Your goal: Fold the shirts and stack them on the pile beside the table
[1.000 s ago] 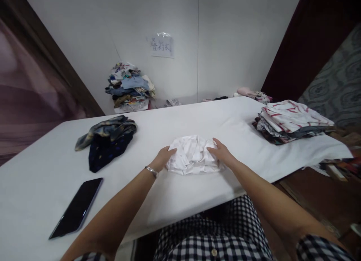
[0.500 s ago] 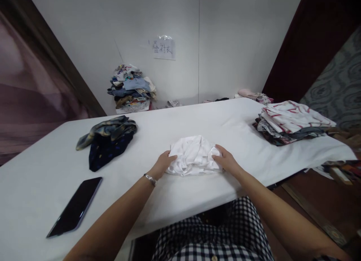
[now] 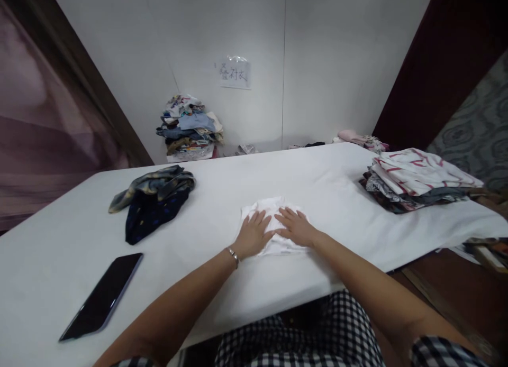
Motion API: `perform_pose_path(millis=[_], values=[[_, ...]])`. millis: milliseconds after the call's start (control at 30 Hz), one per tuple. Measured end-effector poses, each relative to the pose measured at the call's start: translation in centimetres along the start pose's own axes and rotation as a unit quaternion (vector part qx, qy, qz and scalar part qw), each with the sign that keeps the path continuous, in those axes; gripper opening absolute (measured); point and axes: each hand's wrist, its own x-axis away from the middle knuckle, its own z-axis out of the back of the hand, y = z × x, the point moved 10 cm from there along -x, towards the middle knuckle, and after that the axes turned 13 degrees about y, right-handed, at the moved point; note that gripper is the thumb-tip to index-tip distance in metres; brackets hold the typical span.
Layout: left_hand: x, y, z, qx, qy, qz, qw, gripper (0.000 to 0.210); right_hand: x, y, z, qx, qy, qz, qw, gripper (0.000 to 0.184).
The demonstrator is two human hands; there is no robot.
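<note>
A folded white garment [image 3: 283, 246] lies on the white-covered table [image 3: 222, 198] in front of me; its exact kind does not show. My left hand [image 3: 254, 234] rests flat on its left part, fingers spread. On the right part lies my right hand [image 3: 294, 227], also flat with fingers apart. The thumbs point toward each other near the middle of the cloth. Both hands cover much of the garment, and only its far edge and near edge show between and around them.
Two crumpled dark garments [image 3: 156, 200] lie on the left, with a black phone [image 3: 103, 295] nearer me. A stack of folded clothes [image 3: 420, 176] sits at the right edge. Behind the table rises a clothes pile [image 3: 190, 128] beneath a paper sign [image 3: 235, 73].
My hands have let go of the garment's two side edges and moved inward, onto its top. The white garment looks flatter and smoother now.
</note>
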Motion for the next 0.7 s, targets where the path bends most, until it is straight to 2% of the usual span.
perform_pose_path(millis=[133, 300, 433, 467, 533, 600, 633, 700], values=[[1.4, 0.5, -1.0, -0.020, 0.009, -0.022, 1.000, 0.055, 0.7, 0.8, -1.2, -0.001, 0.008, 0.018, 1.000, 0.059], [1.2, 0.2, -1.1, -0.011, -0.006, -0.001, 1.000, 0.057, 0.8, 0.8, -1.2, -0.005, 0.015, 0.019, 1.000, 0.057], [0.5, -1.2, -1.2, 0.071, -0.035, 0.056, 0.995, 0.053, 0.3, 0.8, -1.0, -0.033, 0.005, 0.003, 0.999, 0.059], [0.4, -1.8, -0.8, 0.096, -0.027, 0.079, 0.992, 0.052, 0.2, 1.0, -0.8, -0.050, -0.003, -0.009, 0.999, 0.059], [0.2, -3.5, 1.1, 0.121, 0.025, 0.135, 0.983, 0.049, 0.1, 1.4, 0.1, -0.111, -0.007, -0.049, 0.993, 0.057], [0.7, -5.7, 3.1, 0.104, 0.077, 0.206, 0.970, 0.051, 0.4, 2.1, 2.4, -0.190, 0.046, -0.104, 0.975, 0.054], [1.2, -6.8, 3.8, 0.090, 0.082, 0.244, 0.962, 0.053, 0.9, 2.5, 4.0, -0.225, 0.098, -0.131, 0.960, 0.051], [2.3, -8.5, 4.1, 0.075, 0.054, 0.312, 0.945, 0.059, 3.0, 2.9, 6.9, -0.288, 0.207, -0.172, 0.919, 0.043]])
